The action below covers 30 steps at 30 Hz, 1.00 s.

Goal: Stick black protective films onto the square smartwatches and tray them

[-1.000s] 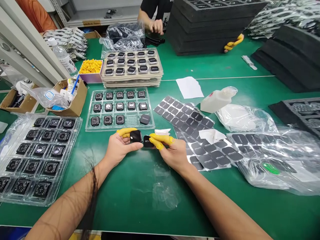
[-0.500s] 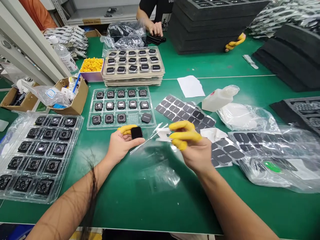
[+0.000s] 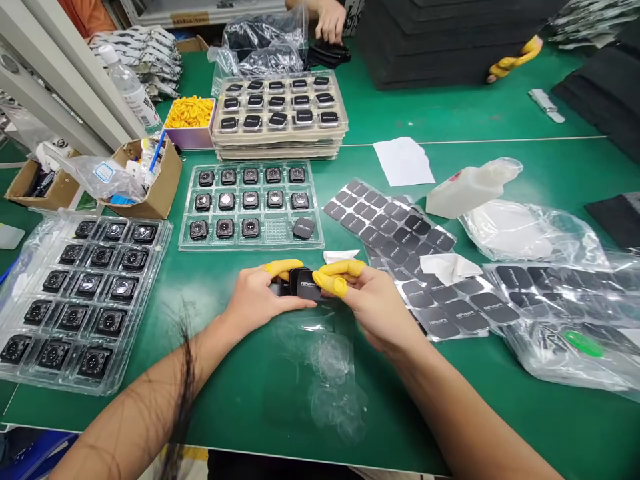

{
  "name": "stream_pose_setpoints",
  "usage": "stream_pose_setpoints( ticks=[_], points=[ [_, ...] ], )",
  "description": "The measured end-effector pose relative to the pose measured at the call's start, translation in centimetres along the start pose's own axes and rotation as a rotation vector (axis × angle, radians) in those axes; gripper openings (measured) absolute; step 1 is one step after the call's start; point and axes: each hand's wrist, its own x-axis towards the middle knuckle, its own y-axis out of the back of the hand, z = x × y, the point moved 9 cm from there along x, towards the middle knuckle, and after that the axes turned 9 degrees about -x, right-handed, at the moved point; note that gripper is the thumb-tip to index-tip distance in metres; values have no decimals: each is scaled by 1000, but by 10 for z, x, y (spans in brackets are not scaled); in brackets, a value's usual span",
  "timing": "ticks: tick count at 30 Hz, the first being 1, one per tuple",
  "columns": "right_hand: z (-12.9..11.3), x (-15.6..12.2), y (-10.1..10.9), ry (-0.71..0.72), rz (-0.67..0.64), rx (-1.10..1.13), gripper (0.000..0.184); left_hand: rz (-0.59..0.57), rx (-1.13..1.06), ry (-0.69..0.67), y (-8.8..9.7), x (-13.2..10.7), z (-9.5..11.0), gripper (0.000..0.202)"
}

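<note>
Yellow rubber finger cots (image 3: pixel 283 268) sheathe our fingertips as both hands close on a glossy black rounded-square watch body (image 3: pixel 305 283), held over the green work mat (image 3: pixel 560 427) at the middle of our reach. Its face is smooth and dark, with softly curved corners, and a second dark piece with small white print (image 3: pixel 281 288) sits tight behind it, partly hidden by our fingers. Our left hand (image 3: pixel 265 300) is curled closed around the pair from the left, while our right hand (image 3: pixel 375 310) grips them from the right between its covered fingertips. Crumpled clear plastic film (image 3: pixel 330 380) lies on the mat just below our hands, and a small white paper scrap (image 3: pixel 341 256) sits just beyond them. Ahead of us is a clear plastic tray of square watch bodies (image 3: pixel 250 207), with one loose black square (image 3: pixel 303 228) in its lower right corner. A larger clear tray of watch bodies (image 3: pixel 85 300) lies to our left, and black printed pads on a sheet (image 3: pixel 390 227) spread to our right. At the far end of the table, a co-worker's hand (image 3: pixel 330 20) rests beside a clear bag of dark items (image 3: pixel 263 47).
</note>
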Motion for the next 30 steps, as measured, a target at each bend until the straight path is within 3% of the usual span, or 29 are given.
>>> stream_pose_setpoints(
  ticks=[3, 7, 30],
  points=[
    [16, 7, -10, -105, -51, 82, 44, -26, 18, -28, -1, 0, 3, 63],
    [24, 11, -7, -128, -27, 80, 43, -43, 31, -42, -2, 0, 7, 64],
    [25, 10, -9, -112, -7, 76, 42, -25, 60, -21, -2, 0, 3, 66]
  ],
)
